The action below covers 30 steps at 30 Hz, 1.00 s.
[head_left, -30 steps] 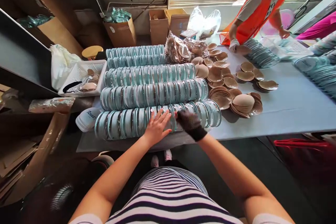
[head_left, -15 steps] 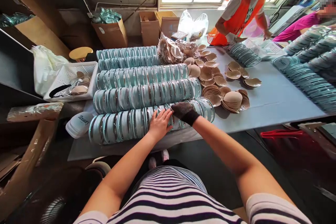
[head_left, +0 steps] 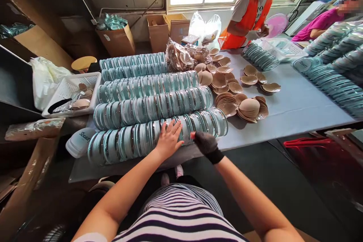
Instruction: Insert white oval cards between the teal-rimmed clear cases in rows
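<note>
My left hand [head_left: 168, 140] lies flat with spread fingers on the nearest row of round teal-rimmed clear cases [head_left: 124, 138] lined up on edge along the table's front. My right hand [head_left: 206, 143], in a dark mesh glove, sits curled just off the row's front side at the table edge, and I cannot tell whether it grips anything. Three more rows of the same cases [head_left: 150, 105] lie behind. Beige cup-shaped pads [head_left: 249, 106] are stacked and scattered to the right of the rows.
A grey table [head_left: 297, 107] carries everything. A white basket [head_left: 69, 87] and a white lid [head_left: 79, 140] sit at the left. Cardboard boxes [head_left: 116, 38] stand at the back. A person in an orange vest [head_left: 248, 15] and another in pink [head_left: 320, 26] work at the far side.
My right hand has pulled back from the top of the front row toward the table edge. My left hand stays on the row. The person in orange has straightened up from the table.
</note>
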### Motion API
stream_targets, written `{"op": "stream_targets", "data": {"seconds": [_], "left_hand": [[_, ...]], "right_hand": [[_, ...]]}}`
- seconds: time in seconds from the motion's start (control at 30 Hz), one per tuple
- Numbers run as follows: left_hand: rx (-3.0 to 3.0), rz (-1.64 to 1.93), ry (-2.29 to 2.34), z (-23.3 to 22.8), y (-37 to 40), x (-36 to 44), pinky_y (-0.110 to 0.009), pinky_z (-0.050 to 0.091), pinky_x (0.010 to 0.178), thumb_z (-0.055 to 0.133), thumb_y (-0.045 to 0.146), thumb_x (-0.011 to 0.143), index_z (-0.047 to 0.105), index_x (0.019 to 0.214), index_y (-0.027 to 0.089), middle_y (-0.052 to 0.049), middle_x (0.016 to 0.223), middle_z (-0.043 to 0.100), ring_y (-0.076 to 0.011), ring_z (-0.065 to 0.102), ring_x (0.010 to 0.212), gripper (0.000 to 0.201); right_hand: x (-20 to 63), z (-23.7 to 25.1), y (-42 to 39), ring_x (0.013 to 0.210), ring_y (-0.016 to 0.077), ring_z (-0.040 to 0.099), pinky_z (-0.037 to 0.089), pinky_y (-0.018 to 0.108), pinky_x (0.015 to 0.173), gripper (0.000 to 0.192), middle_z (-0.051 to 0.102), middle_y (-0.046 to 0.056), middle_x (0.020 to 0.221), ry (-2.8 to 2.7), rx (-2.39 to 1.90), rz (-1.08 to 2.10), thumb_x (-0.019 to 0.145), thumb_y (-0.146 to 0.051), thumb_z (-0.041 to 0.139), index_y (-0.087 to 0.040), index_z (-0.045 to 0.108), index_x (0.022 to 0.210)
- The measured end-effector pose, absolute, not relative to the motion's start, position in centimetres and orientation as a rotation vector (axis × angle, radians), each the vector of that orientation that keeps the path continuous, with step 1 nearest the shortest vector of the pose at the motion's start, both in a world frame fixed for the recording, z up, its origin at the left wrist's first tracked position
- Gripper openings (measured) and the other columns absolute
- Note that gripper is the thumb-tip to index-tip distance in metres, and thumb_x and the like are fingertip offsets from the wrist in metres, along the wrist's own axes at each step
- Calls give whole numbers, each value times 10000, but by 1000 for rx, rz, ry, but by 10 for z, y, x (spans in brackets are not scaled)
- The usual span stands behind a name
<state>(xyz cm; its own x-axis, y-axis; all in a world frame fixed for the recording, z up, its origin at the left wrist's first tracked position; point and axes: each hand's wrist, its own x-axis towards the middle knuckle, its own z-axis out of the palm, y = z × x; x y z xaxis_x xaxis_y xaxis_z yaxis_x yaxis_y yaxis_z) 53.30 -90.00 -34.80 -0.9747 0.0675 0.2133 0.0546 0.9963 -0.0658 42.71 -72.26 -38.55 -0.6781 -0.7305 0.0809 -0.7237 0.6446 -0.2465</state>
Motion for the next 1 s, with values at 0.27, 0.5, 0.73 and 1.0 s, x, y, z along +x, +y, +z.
{"op": "stream_targets", "data": {"seconds": [0.27,0.5,0.73,1.0], "left_hand": [[-234,112,-2993,-352,-872,490,-553,167,1168,489,510,888,307,1501,176,-104,1550,331,-279,260,1448,722],[-216,117,-2985,-358,-876,492,-532,151,1175,516,512,869,272,1514,172,-105,1557,314,-274,253,1451,770],[-207,91,-2985,-358,-871,493,-505,127,1190,556,498,861,283,1510,195,-78,1564,304,-243,249,1455,767],[-109,142,-3003,-354,-879,503,-532,84,1197,571,463,862,266,1516,195,-90,1554,330,-257,249,1454,770]], "right_hand": [[326,-283,-791,920,237,679,486,288,740,282,723,141,1032,2480,-1254,217,822,-261,578,-143,726,1031],[348,-301,-762,972,268,670,480,329,794,283,718,154,1002,2631,-1549,46,873,-262,509,-159,692,1062],[424,-413,-692,859,241,684,492,320,747,327,734,94,948,2695,-1244,-265,938,-320,404,-213,701,1024],[421,-421,-679,948,216,666,486,287,814,397,722,95,1050,2688,-1252,-393,982,-416,367,-214,701,1056]]}}
